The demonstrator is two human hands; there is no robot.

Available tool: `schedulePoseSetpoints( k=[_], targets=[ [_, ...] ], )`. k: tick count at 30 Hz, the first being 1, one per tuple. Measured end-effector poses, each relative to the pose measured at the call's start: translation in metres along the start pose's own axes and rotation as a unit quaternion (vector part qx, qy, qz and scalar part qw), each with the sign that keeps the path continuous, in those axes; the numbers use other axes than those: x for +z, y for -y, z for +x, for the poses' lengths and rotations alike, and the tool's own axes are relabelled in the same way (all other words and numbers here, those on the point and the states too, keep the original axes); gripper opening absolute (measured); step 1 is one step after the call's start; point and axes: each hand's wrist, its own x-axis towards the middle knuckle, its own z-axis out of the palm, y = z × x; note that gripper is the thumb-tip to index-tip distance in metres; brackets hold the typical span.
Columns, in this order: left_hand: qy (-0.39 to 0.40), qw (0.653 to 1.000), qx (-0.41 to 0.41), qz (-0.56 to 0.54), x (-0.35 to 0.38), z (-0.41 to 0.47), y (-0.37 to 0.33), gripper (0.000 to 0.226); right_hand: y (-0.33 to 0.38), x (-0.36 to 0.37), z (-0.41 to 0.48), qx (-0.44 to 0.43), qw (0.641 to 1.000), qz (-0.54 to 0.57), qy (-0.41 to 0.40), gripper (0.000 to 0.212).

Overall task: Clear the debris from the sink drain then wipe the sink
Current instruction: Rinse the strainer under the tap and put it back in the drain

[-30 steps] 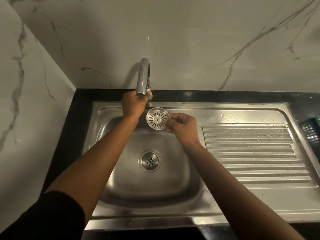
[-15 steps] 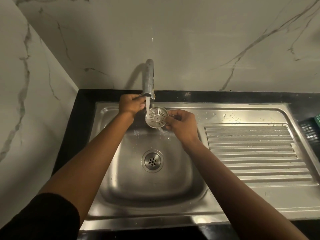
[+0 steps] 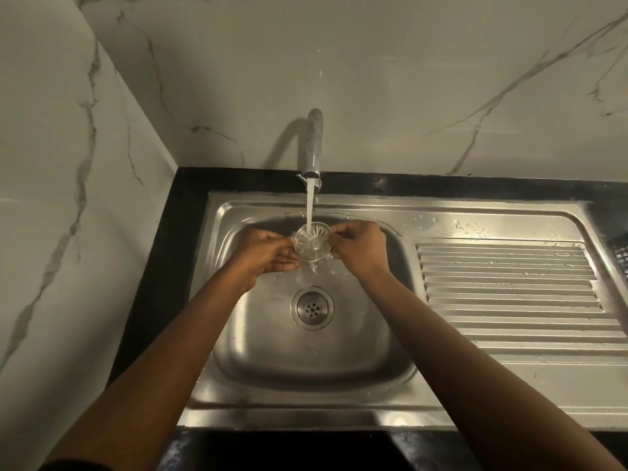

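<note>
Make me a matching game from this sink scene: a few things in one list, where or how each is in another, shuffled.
Things:
1. strainer
2. tap
3. drain
4. draining board

States or places:
a. uncovered, in the sink's floor
b. ribbed, right of the basin
c. held by both hands under the stream
d. running, at the back edge

Pairs: 1-c, 2-d, 3-a, 4-b. The left hand and right hand pinch the strainer's opposite edges.
</note>
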Motion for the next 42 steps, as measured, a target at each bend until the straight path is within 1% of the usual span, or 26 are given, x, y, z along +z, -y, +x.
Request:
schedulePoseSetpoints(
  k=[3,6,9,13,15,17,20,25,28,31,32,38,40,42],
  targets=[
    [-0.010,1.000,0.001,0.001,-0.004,-0.006,0.007,0.018,0.014,0.005,0.003,-0.061,0.997,-0.031,0.020,0.011],
    [-0.018,0.999,-0.003,-0.034,-0.006,-0.012,0.014,0.016,0.030,0.010,0.008,-0.110,0.991,-0.057,0.053,0.010],
    [-0.032,0.996,0.001,-0.082,-0.006,-0.014,0.017,0.020,0.042,0.013,0.015,-0.123,0.987,-0.061,0.078,0.011],
    [-0.037,0.994,0.020,-0.105,0.000,-0.014,0.014,0.018,0.046,0.008,0.024,-0.124,0.985,-0.090,0.076,0.007],
    [-0.041,0.993,0.033,-0.104,0.004,-0.013,0.010,0.015,0.045,0.001,0.026,-0.114,0.988,-0.080,0.073,0.013],
    [-0.050,0.993,0.046,-0.094,0.008,-0.013,0.007,0.013,0.044,-0.006,0.028,-0.096,0.991,-0.068,0.070,0.019],
    [-0.067,0.992,0.082,-0.068,0.015,-0.013,0.005,0.011,0.037,-0.019,0.030,-0.093,0.991,-0.081,0.048,0.022],
    [-0.081,0.982,0.170,0.025,0.027,-0.017,0.001,0.010,0.015,-0.032,0.026,-0.048,0.995,-0.086,0.022,0.027],
    [-0.091,0.974,0.195,0.070,0.027,-0.019,0.004,0.009,0.010,-0.030,0.023,-0.039,0.996,-0.073,0.023,0.028],
    [-0.107,0.975,0.181,0.076,0.020,-0.021,0.011,0.008,0.014,-0.021,0.023,-0.060,0.995,-0.079,0.021,0.014],
    [-0.113,0.976,0.172,0.068,0.017,-0.022,0.013,0.007,0.018,-0.016,0.023,-0.074,0.993,-0.087,0.024,0.012],
    [-0.134,0.984,0.116,0.017,0.008,-0.025,0.027,0.017,0.041,0.005,0.021,-0.150,0.981,-0.104,0.066,0.015],
    [-0.135,0.984,0.114,0.009,0.009,-0.025,0.028,0.019,0.044,0.007,0.021,-0.151,0.982,-0.094,0.070,0.013],
    [-0.133,0.984,0.121,0.003,0.011,-0.026,0.027,0.014,0.042,0.006,0.023,-0.146,0.983,-0.085,0.070,0.013]
  ],
)
